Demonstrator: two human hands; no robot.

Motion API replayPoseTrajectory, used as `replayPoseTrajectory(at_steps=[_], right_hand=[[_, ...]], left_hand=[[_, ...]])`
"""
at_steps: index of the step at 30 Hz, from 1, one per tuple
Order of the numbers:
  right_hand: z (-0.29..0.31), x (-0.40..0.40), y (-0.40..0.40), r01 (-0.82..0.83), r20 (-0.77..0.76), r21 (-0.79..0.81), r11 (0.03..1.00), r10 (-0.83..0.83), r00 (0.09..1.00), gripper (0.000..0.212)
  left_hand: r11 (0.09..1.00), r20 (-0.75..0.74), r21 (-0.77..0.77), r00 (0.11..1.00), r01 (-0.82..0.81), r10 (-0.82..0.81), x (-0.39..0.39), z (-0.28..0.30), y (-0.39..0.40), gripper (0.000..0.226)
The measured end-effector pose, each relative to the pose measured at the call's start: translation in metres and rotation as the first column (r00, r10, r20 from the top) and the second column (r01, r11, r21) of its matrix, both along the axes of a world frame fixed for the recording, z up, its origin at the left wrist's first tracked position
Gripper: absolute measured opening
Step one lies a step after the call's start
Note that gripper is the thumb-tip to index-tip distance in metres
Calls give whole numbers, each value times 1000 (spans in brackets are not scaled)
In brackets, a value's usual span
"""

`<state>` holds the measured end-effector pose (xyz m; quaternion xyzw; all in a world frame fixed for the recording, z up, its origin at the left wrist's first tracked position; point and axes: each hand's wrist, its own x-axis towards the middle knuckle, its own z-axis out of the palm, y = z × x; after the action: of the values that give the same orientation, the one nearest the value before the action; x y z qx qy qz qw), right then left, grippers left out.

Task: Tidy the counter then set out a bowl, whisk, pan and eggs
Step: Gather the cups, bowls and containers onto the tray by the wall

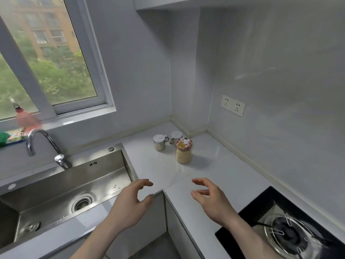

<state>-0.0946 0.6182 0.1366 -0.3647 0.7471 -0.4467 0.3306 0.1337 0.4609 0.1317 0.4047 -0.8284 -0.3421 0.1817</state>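
1. Two hands are hovering over the near edge of the table (214, 165): left hand (130, 206) and right hand (212, 199), both released, fingers curled, grasping nothing.
2. Three containers are standing at the far corner: a tall jar (184, 151) with a patterned lid, and two small lidded jars (159, 142) just behind it, close together.
3. Bowl, whisk, pan and eggs are not showing anywhere in view.
4. Judgement: the tall jar is looking like glass, rigid, smooth, breakable; gripping around its body below the lid seems safest.
5. Open table is lying between hands and jars. The sink (61, 191) is dropping away left; the stove burner (287, 234) is sitting near right.
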Motion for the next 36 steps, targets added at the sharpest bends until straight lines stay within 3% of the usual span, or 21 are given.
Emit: replayPoseTrajectory(at_steps=[19, 27, 32, 36], right_hand=[[-62, -83, -262, 184, -160, 206, 961, -152, 975, 48], [-78, -119, -319, 274, -279, 364, 890, -177, 944, 105], [-83, -137, -351, 283, -319, 462, 840, -141, 937, 112], [-103, -145, -374, 275, -379, 547, 790, -59, 923, 101]], left_hand=[[968, 261, 20, 933, 250, -246, -111, -52, -315, 36], [925, 401, 90, 837, 369, -373, -186, -84, -387, 62], [902, 481, 119, 771, 415, -418, -231, -105, -414, 72], [896, 528, 127, 736, 425, -424, -260, -119, -426, 78]])
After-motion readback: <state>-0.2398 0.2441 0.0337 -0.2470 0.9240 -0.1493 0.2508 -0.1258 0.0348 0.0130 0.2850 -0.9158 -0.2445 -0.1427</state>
